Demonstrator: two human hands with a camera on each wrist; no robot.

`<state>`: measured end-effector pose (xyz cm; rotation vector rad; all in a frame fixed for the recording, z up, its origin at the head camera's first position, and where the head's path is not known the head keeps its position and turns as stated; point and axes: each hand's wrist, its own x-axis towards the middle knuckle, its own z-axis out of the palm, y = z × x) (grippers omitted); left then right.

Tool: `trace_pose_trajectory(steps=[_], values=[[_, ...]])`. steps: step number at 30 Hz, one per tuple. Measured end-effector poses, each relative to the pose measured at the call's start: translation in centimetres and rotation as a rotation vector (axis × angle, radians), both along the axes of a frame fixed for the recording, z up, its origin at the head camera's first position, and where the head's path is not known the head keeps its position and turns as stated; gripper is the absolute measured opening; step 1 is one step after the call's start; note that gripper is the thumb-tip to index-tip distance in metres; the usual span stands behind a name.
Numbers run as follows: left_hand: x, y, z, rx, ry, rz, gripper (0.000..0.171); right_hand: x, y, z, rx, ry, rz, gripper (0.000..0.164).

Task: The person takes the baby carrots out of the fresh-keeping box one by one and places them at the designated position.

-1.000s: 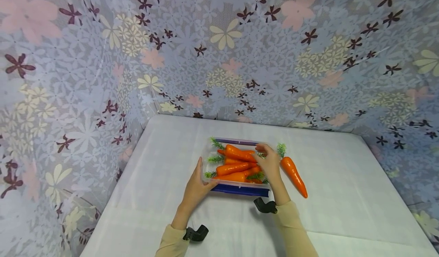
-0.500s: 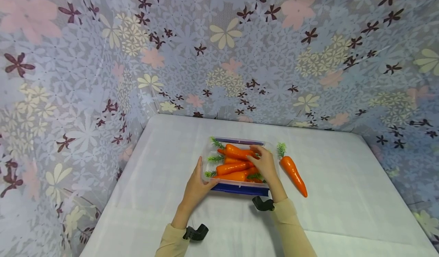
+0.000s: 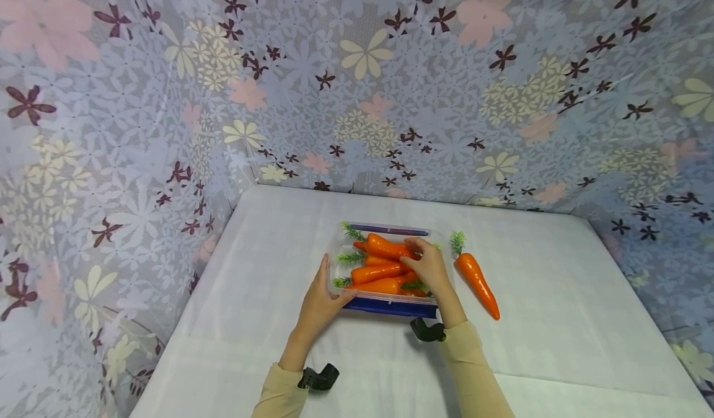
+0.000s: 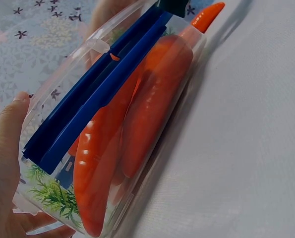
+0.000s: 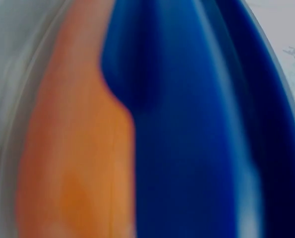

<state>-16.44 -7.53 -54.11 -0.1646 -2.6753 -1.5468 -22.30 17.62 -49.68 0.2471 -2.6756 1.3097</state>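
Observation:
A clear plastic container with blue side latches holds several orange carrots with green frilly tops. My left hand rests against its left side, fingers fairly straight and the thumb lying over the near rim. In the left wrist view, the thumb and fingers of that hand stand at the container's end. Over the right half of the container, my right hand pinches the right end of the uppermost carrot. The right wrist view is blurred, filled by a blue latch and orange behind clear plastic.
A single carrot with a green top lies on the white-covered table, right of the container. Flower-patterned fabric rises behind the table and along its sides. Black mounts sit at both wrists.
My right hand has moved left and in over the container, its fingers and thumb closing on the end of the top carrot. The left hand has stayed in place.

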Motion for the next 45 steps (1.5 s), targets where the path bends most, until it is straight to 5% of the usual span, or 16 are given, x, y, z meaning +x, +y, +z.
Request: trace_pose_trajectory(steps=[10, 24, 36, 45], values=[[0.0, 0.0, -0.2, 0.009, -0.007, -0.007, 0.104, -0.6, 0.1, -0.4, 0.104, -0.141, -0.001, 0.041], [0.1, 0.0, 0.1, 0.005, 0.007, -0.007, 0.104, -0.6, 0.2, -0.4, 0.143, -0.157, 0.011, 0.039], [0.1, 0.0, 0.3, 0.019, -0.019, -0.005, 0.104, -0.2, -0.4, 0.1, 0.119, -0.002, 0.004, 0.037], [0.0, 0.0, 0.2, 0.013, -0.005, -0.004, 0.104, 0.5, -0.4, 0.9, -0.004, 0.127, -0.078, 0.035]])
